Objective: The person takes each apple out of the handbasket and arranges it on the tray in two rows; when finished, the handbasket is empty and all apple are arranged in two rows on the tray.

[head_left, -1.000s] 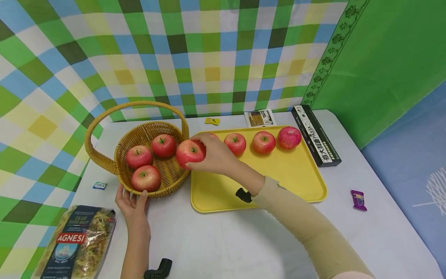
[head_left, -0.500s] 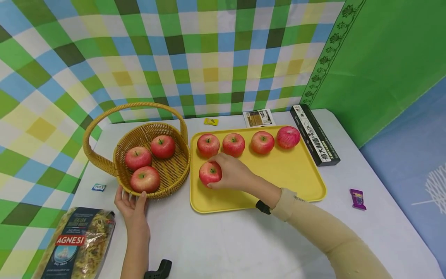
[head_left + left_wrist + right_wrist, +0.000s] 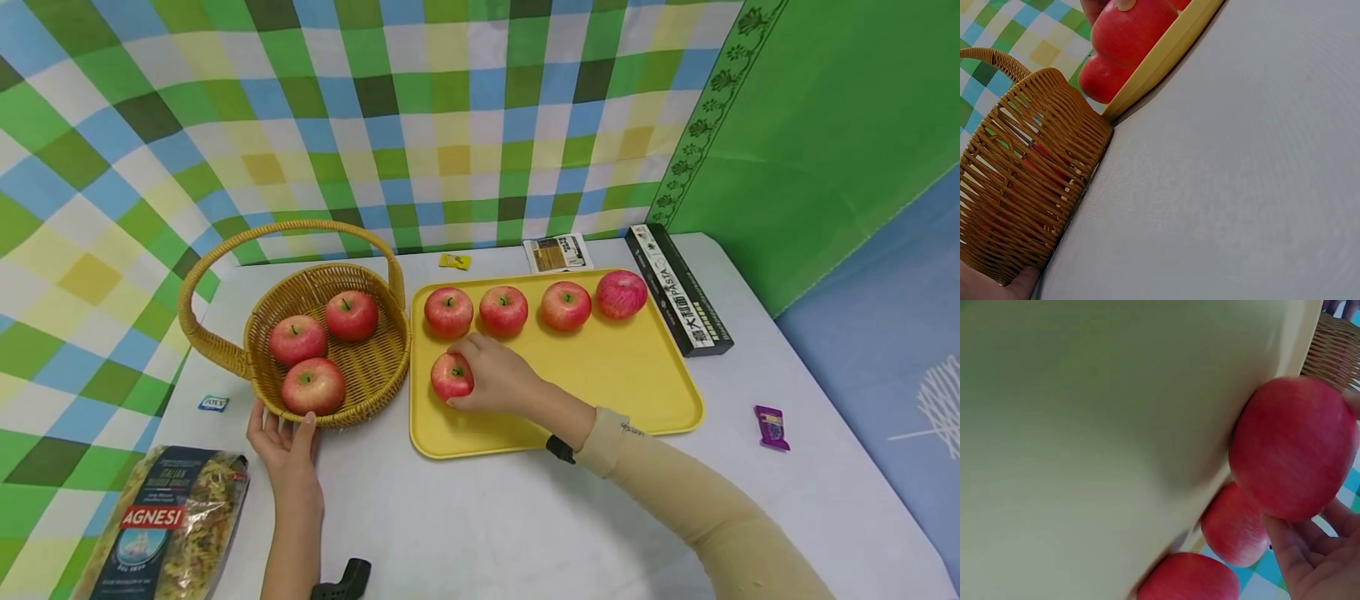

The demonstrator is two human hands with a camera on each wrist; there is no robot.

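In the head view, my right hand [image 3: 498, 375] grips a red apple [image 3: 451, 377] at the left part of the yellow tray [image 3: 600, 392]. The right wrist view shows this apple [image 3: 1294, 447] large, with fingertips and thumb at its sides. Behind it on the tray, several apples stand in a row, the leftmost apple [image 3: 448, 312] closest to my hand. My left hand [image 3: 288, 446] rests against the near side of the wicker basket [image 3: 375, 404], thumb and fingers spread along its wall. Inside the basket lie three apples, the nearest being a paler apple [image 3: 313, 386].
A pasta bag [image 3: 157, 525] lies front left, near a small blue packet [image 3: 213, 403]. Behind the tray are a yellow sweet [image 3: 454, 262] and a flat printed packet [image 3: 558, 252]. A black pasta box [image 3: 678, 292] borders the tray's right side; a purple sweet [image 3: 771, 427] lies farther right.
My right hand has carried the apple from the basket's right rim rightward and down onto the tray's left part. The last half second shows little movement. My left hand stays at the basket.
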